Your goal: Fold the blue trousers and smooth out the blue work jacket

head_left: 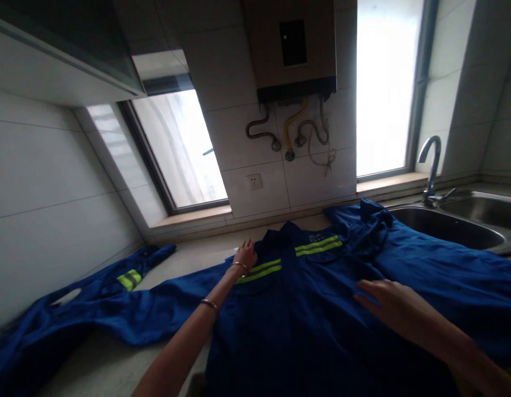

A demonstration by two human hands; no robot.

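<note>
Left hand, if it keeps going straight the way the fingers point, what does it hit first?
The left hand lies on the blue work jacket near the collar, fingers aimed at the back wall. Beyond them comes bare countertop, then probably the window ledge, though depth is hard to judge.

A blue work shirt (305, 309) with yellow reflective stripes lies spread flat on the countertop (189, 256), one sleeve extending to the left and the other toward the steel sink (457, 226). The left hand (246, 255) rests on the shirt's shoulder beside the collar, and the right hand (385, 300) lies flat, fingers extended, on the chest panel. A wall-mounted water heater (294, 49) hangs between two windows.
</note>
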